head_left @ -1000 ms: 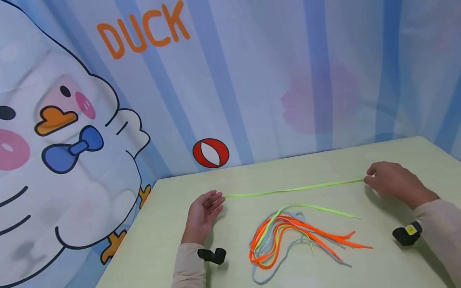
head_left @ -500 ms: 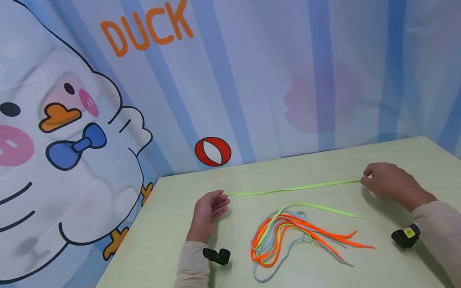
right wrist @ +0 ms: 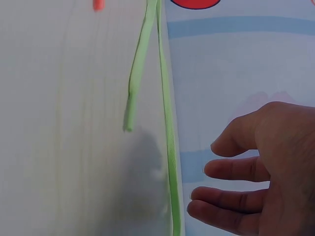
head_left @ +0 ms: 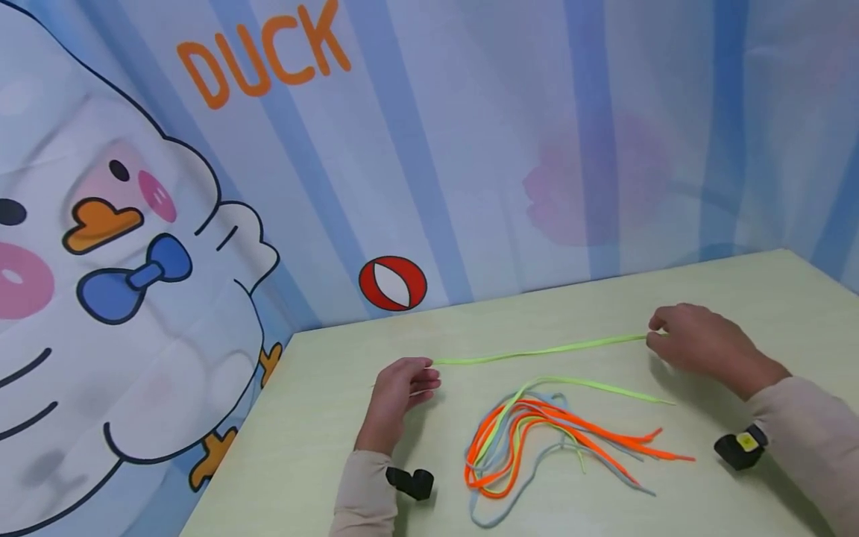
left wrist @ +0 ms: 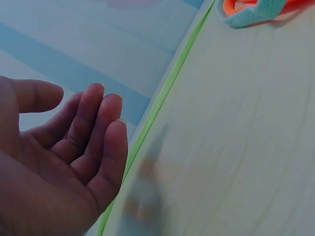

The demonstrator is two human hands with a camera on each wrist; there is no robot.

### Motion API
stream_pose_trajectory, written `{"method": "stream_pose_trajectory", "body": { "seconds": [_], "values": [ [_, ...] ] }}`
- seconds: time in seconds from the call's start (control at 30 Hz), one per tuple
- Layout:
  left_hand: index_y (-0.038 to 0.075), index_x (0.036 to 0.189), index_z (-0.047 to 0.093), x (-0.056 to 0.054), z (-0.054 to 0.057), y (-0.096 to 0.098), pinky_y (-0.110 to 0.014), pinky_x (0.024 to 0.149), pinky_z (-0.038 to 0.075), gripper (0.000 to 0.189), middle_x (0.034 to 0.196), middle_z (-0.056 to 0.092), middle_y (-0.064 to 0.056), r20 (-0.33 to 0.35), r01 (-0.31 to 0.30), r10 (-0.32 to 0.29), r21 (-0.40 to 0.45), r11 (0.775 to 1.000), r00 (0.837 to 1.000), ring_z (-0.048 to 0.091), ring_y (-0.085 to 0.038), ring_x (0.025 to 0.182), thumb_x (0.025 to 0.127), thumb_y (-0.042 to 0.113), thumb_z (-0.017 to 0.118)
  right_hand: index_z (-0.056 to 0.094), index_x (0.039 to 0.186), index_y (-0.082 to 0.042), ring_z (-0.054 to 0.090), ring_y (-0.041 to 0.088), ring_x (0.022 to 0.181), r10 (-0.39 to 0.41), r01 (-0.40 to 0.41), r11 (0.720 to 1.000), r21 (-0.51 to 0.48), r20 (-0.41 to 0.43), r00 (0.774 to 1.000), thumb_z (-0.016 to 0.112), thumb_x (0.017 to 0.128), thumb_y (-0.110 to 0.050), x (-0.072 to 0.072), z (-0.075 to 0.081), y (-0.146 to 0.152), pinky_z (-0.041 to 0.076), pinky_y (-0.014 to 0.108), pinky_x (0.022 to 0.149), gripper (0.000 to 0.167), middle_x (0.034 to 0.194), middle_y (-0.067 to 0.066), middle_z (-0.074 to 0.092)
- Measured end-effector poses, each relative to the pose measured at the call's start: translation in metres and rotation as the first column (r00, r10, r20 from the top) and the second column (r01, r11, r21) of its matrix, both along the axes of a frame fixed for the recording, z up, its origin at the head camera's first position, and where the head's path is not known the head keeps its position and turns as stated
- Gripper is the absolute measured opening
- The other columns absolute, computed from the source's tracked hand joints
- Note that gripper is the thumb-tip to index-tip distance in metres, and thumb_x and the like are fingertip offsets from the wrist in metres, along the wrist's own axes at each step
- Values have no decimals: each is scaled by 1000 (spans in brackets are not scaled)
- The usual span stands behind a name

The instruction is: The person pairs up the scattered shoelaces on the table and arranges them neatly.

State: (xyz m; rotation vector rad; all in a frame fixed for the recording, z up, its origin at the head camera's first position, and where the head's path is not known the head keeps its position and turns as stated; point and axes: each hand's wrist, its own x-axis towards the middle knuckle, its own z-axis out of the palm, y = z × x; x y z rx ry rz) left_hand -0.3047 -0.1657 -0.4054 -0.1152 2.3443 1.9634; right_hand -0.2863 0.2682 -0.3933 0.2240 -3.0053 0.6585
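Observation:
A neon-green shoelace [head_left: 537, 353] runs nearly straight across the far part of the table between the two hands. My left hand [head_left: 400, 395] hovers by its left end with relaxed fingers; the left wrist view shows the lace [left wrist: 160, 101] passing behind the fingers, the thumb apart from them. By the right end is my right hand [head_left: 708, 344]. In the right wrist view its thumb and fingers [right wrist: 231, 169] are spread apart, with the lace [right wrist: 170, 142] lying beyond them. Neither hand pinches it. Nearer me lies a loose bundle of orange, grey-blue and green shoelaces [head_left: 513, 440].
The pale table [head_left: 288, 447] ends at a blue striped curtain [head_left: 496, 149] printed with a large duck. Black wrist cameras [head_left: 411, 483] sit at both cuffs. One green lace end [head_left: 631, 392] from the bundle stretches right, close to the straight lace.
Both hands have shifted inward: the left one slightly right, the right one left along the lace. The left fingers have turned a little. The bundle and straight lace stay in place.

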Motion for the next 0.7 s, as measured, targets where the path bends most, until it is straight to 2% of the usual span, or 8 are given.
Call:
{"method": "stream_pose_trajectory", "body": {
  "seconds": [0.2, 0.33, 0.43, 0.57, 0.7],
  "values": [
    [0, 123, 63, 3, 4, 7, -37, 88, 55, 37, 103, 70, -9, -5, 54, -55, -104, 993, 998, 69, -24, 95, 102, 30, 55, 65, 115, 8, 62, 30, 88, 15, -15, 1000, 11, -31, 999, 54, 93, -20, 4, 5, -11, 52, 51, 72, 37, 111, 25, 65],
    [-1, 122, 64, 6, 4, 10, -36, 87, 55, 37, 100, 70, -9, -16, 110, -113, -136, 985, 993, 69, -22, 92, 102, 30, 56, 66, 115, 6, 62, 32, 90, 24, -24, 1000, 16, -35, 999, 55, 93, -20, 10, 9, -16, 52, 51, 73, 36, 110, 23, 66],
    [-1, 120, 65, 7, 3, 12, -36, 85, 55, 35, 99, 70, -8, -24, 124, -129, -149, 981, 991, 69, -21, 89, 102, 29, 56, 66, 116, 5, 63, 33, 93, 32, -31, 999, 13, -42, 999, 55, 94, -20, 13, 13, -20, 52, 51, 73, 36, 110, 22, 66],
    [-2, 118, 65, 9, 3, 15, -36, 85, 55, 33, 98, 70, -8, -45, 142, -152, -172, 975, 987, 69, -20, 89, 102, 26, 56, 66, 116, 4, 64, 30, 89, 45, -44, 999, 7, -45, 998, 55, 93, -20, 15, 18, -28, 53, 49, 70, 35, 106, 18, 68],
    [-1, 117, 65, 15, 6, 17, -37, 84, 55, 33, 96, 70, -8, -43, 174, -188, -232, 957, 981, 68, -20, 88, 102, 27, 58, 67, 116, 3, 63, 25, 84, 67, -67, 998, 3, -48, 997, 55, 92, -19, 16, 20, -36, 53, 45, 67, 34, 101, 14, 69]
  ]
}}
